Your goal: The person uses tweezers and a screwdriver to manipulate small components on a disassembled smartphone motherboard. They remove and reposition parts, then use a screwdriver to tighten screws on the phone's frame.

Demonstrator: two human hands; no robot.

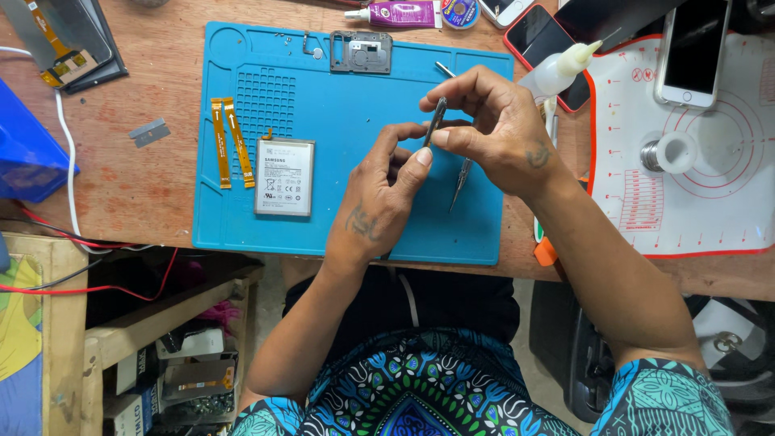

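Blue silicone work mat [339, 97] covers the middle of a wooden bench [137, 178]. Above the mat, the left hand [379, 202] and right hand [496, 129] meet, fingertips close together. The right hand pinches a small dark strip-shaped part [435, 121] between thumb and forefinger, holding it nearly upright. The left hand's thumb and fingers are curled and touch the lower end of that part. A pair of metal tweezers [461, 182] lies under the right hand; whether the hand grips it cannot be told.

On the mat's left portion lies a flat silver-grey phone battery [284, 176], with two orange flex cables [228, 141] just beside it. A grey metal phone frame piece [361, 51] rests at the mat's upper edge. To the right, a white mat with red markings [710, 202] carries a white phone [692, 52] and a roll of tape [672, 152]. A squeeze bottle with a pointed nozzle [559, 71] lies between the two mats.
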